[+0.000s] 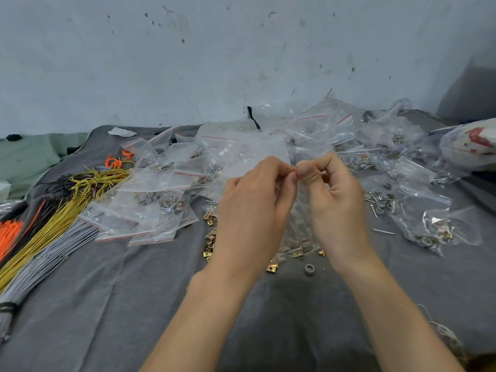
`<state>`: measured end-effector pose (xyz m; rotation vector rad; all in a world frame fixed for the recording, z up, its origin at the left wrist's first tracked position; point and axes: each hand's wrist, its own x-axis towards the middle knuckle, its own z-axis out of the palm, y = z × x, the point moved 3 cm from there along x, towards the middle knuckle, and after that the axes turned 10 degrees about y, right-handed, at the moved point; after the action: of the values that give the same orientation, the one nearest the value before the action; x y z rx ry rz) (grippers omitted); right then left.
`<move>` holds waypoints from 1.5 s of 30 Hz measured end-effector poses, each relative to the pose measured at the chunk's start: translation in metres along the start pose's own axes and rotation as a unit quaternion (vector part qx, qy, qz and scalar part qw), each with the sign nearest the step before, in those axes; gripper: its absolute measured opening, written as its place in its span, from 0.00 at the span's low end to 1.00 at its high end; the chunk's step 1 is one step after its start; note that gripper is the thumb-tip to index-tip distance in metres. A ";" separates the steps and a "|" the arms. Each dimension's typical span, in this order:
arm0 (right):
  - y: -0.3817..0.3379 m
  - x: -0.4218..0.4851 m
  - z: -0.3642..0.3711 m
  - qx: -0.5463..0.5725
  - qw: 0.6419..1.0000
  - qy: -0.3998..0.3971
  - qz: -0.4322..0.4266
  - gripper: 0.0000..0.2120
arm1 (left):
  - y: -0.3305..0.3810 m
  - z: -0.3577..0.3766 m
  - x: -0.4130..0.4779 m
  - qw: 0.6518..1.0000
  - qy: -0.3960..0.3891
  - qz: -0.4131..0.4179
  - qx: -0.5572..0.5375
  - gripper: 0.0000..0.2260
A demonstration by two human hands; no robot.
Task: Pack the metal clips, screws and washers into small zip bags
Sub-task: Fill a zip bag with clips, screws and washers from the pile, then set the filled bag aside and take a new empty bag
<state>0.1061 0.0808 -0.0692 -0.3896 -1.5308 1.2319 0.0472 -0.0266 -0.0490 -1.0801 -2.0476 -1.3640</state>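
Pinching one zip bag (pixel 299 220), left hand (pixel 255 208) and right hand (pixel 335 200) both, one grey washer (pixel 309 269) below

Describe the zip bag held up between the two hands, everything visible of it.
The zip bag is small and made of thin clear plastic, creased and glossy. It hangs upright between the left hand and the right hand, which both pinch its top edge close together. Small hardware has settled in its lower part, including a gold-coloured clip. The hands hide whether its mouth is sealed. Whether its bottom touches the grey cloth cannot be told.
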 end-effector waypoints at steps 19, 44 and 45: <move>0.018 0.020 -0.018 -0.056 0.986 0.154 -0.023 0.10 | -0.017 -0.014 -0.016 0.997 -0.017 -0.072 0.024 0.11; 0.036 0.053 -0.009 -0.068 0.996 0.021 0.060 0.19 | -0.068 -0.028 0.139 0.973 -0.161 -0.166 -0.015 0.09; 0.042 0.055 -0.014 -0.076 0.994 0.024 0.078 0.19 | -0.080 -0.039 0.154 0.972 -0.112 -0.204 -0.032 0.09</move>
<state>0.0837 0.1468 -0.0775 -0.6454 -1.5812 1.2194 -0.1104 -0.0232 0.0337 -0.9038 -2.5127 -1.5701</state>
